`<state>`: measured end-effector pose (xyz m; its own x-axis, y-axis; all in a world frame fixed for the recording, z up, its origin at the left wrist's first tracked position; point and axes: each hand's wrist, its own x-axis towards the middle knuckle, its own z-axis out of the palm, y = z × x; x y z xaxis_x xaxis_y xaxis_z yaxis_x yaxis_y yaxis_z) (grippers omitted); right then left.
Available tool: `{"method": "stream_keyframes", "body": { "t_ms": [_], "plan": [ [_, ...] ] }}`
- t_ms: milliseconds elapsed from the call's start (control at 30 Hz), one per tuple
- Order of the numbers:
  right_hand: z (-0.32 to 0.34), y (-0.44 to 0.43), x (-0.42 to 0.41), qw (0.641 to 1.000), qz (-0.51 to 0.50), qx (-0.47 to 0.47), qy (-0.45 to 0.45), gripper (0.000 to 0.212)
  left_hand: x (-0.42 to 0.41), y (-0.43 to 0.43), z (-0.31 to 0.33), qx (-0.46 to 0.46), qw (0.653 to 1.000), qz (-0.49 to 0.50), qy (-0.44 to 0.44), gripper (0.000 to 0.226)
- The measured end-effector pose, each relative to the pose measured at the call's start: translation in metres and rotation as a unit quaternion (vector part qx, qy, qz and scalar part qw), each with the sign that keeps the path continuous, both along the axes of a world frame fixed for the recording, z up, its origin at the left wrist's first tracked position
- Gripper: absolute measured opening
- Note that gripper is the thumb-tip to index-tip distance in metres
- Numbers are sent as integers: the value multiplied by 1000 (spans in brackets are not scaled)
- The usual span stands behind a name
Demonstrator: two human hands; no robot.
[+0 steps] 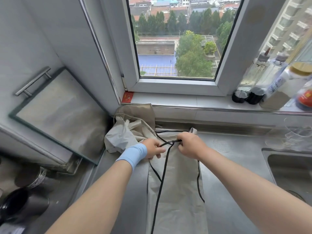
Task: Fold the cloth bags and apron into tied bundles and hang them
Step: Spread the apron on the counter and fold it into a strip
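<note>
Your left hand [152, 150] and right hand [190, 146] each pinch the black cord [170, 142] stretched between them over the folded beige cloth [179, 186] on the steel desk [228, 174], crumpled bags [121, 137] beside.

The folded apron [179, 186], which runs to the counter's front edge, is matt beige woven cloth, and its black cord [161, 180] is dull. The counter [233, 174] and sink [290, 171] are brushed steel with a soft sheen. The crumpled bags [121, 137] at the back left corner look matt and papery.
</note>
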<state>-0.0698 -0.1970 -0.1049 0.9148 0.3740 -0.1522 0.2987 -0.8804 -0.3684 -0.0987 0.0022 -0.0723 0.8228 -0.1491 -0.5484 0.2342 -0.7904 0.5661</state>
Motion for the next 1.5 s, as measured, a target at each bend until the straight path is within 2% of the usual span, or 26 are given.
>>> {"method": "stream_keyframes", "body": {
  "t_ms": [100,167,267,367,433,500,600,700,800,867,1033,1133,1200,1267,1333,1367,1500],
  "plan": [
    [-5,-1,2,999,-10,43,18,39,-4,21,19,139,988,-38,50,31],
    [-8,6,-1,998,-6,55,25,58,-9,38,25,273,958,-57,70,31],
    [-20,21,-8,999,-5,-9,39,62,-15,61,25,433,900,-28,46,39],
    [-33,30,-21,995,11,-76,60,62,-20,75,16,472,879,31,60,40],
    [-39,34,-32,993,21,-89,82,60,-25,78,2,449,892,38,22,47],
    [-46,39,-41,991,19,-95,97,59,-33,72,-12,403,913,15,-65,52],
    [-54,44,-52,992,-27,-98,81,59,-42,47,-29,307,939,9,-157,37],
    [-62,42,-62,987,-89,-103,85,60,-56,19,-60,191,976,-32,-103,38],
    [-74,37,-72,980,-87,-111,138,78,-77,1,-92,185,980,-76,-9,62],
    [-84,31,-76,978,-93,-133,129,84,-88,-3,-105,193,977,-81,28,68],
    [-100,2,-88,982,-64,-126,123,79,-93,-10,-107,217,969,-115,11,41],
    [-98,-14,-91,988,-27,-145,55,60,-79,-17,-93,246,952,-172,54,31],
    [-94,-22,-86,991,-13,-129,14,52,-64,-23,-83,278,941,-191,27,31],
    [-92,-29,-73,996,-41,-67,-43,43,-46,-32,-78,278,946,-163,-41,28],
    [-88,-33,-57,990,-110,0,-87,41,-30,-41,-78,216,967,-92,-97,26],
    [-86,-36,-46,985,-150,27,-82,42,-22,-48,-81,180,975,-64,-114,28],
    [-79,-50,1,953,-287,72,64,45,12,-75,-93,65,994,2,-93,46]
  ]
}}
